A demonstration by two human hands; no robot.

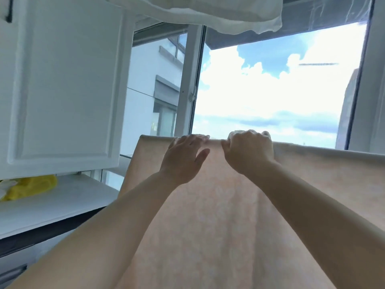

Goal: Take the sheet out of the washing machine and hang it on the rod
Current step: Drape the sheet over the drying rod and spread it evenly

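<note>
A pale peach sheet (218, 215) hangs draped over a rod, its folded top edge running across the view from centre left to the right side. The rod itself is hidden under the fabric. My left hand (184, 158) lies flat on the sheet just below the top edge, fingers spread and reaching over the fold. My right hand (249, 150) is curled over the top edge beside it, fingers closed on the fabric. Both forearms stretch up from the bottom of the view.
A white cabinet door (62, 84) stands at the left above a white shelf (62, 203) holding a yellow cloth (31, 187). A white cloth (208, 13) hangs overhead. Behind the sheet is a window (270, 90) with a frame post (191, 80) and sky.
</note>
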